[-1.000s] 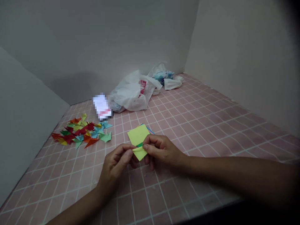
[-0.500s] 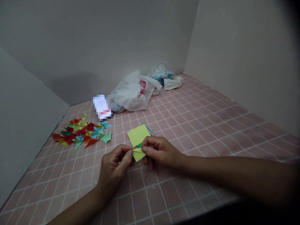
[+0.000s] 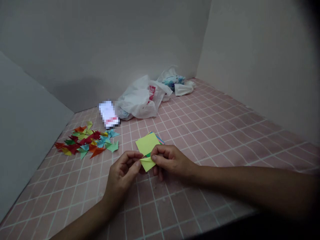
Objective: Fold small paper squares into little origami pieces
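Observation:
A small folded piece of yellow paper [image 3: 147, 164] is held between my two hands, a crease running across its upper part. My left hand [image 3: 125, 173] pinches its left corner between thumb and forefinger. On the other side, the thumb and fingers of my right hand [image 3: 168, 161] grip its right end; the lower fingers are partly hidden beneath. Just beyond lies a stack of square coloured paper [image 3: 147, 143], yellow on top, with green, blue and pink edges showing. My right fingers cover the stack's near corner.
Folded paper birds [image 3: 87, 140] in red, orange, yellow, green and blue lie heaped at the left. Behind them is a lit phone [image 3: 109, 114], its screen blurred. White plastic bags [image 3: 141, 100] rest by the back wall. The surface [image 3: 212, 133] has a pink grid pattern.
My left thumb and forefinger have loosened slightly and shifted a little at the paper's left corner, and the paper has moved slightly left. My right hand keeps nearly the same place.

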The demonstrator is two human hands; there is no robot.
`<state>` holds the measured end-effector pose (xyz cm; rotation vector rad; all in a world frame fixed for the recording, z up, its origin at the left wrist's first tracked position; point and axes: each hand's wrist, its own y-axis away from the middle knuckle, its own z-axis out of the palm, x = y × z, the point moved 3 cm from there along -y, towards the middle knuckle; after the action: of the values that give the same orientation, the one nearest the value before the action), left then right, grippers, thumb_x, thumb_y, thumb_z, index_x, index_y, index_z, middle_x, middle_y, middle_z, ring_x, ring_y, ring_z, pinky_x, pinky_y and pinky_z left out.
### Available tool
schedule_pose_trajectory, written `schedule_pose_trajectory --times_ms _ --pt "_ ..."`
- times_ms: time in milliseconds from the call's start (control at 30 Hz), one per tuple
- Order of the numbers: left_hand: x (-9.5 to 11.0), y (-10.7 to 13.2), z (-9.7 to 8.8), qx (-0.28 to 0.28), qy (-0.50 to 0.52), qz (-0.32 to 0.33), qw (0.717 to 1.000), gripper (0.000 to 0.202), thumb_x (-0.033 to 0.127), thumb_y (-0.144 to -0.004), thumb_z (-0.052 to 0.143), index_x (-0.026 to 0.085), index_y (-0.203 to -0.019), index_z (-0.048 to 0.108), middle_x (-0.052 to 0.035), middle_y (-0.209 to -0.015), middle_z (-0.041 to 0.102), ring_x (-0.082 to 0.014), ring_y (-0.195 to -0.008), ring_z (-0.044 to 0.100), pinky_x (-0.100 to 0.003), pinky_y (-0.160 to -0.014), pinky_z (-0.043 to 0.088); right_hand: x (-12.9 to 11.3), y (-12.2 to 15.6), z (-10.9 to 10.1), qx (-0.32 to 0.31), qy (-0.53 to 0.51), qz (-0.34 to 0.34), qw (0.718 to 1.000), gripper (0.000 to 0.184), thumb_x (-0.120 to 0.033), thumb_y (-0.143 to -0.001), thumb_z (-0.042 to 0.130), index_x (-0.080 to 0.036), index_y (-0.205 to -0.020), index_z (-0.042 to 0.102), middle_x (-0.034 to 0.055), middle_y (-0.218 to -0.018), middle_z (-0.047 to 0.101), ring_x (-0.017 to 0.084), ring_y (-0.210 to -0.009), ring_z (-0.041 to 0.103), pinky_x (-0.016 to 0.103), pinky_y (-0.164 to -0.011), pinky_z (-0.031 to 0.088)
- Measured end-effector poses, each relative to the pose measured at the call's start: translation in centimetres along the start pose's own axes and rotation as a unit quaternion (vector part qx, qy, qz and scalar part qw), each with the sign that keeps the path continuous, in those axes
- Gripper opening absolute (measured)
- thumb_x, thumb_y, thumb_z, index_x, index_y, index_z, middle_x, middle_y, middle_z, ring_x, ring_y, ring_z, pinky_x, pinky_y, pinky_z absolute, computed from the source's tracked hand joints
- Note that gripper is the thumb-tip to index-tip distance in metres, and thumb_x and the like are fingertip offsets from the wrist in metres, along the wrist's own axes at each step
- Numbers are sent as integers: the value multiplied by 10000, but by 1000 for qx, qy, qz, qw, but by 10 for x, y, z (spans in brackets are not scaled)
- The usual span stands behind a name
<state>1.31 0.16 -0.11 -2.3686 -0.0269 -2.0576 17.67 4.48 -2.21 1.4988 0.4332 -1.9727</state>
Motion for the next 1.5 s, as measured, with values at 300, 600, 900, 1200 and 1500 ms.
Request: schedule_pose_trajectory --times_ms 300,600,900,1200,1500 --pt "4 0 2 17 -19 15 1000 101 209 -837 651 182 -935 654 14 -731 702 -123 -639 657 -215 -600 533 0 -1 0 -10 14 -2 1000 154 -265 -881 542 -174 -759 526 -32 -586 611 71 -421 544 181 -425 422" --pt "1 0 1 -23 12 -6 1000 142 266 -893 628 193 -1014 636 14 -764 681 -120 -676 651 -229 -652 522 0 -1 -1 -4 25 8 1000 148 -210 -906 515 -165 -766 534 -33 -582 610 66 -407 541 175 -414 399" --pt "1 -1 7 -45 7 -30 998 169 287 -873 652 196 -1015 642 42 -664 653 -102 -599 616 -191 -573 505 4 -1 0 -10 31 12 999 127 -199 -890 533 -170 -766 530 -41 -568 594 67 -410 528 174 -418 422" --pt "1 3 -1 -12 -89 111 990 192 187 -893 627 247 -1076 626 46 -705 696 -96 -606 649 -165 -572 511 -3 0 -1 -67 -12 -8 998 232 -322 -924 474 -157 -778 544 -5 -615 622 88 -455 577 198 -447 457" --pt "8 8 -1 28 -213 229 949 255 117 -877 617 248 -1095 628 31 -758 692 -113 -632 672 -200 -609 531 -3 4 2 -45 12 -20 999 131 -267 -835 626 -164 -825 546 -36 -606 617 69 -464 560 180 -460 449"
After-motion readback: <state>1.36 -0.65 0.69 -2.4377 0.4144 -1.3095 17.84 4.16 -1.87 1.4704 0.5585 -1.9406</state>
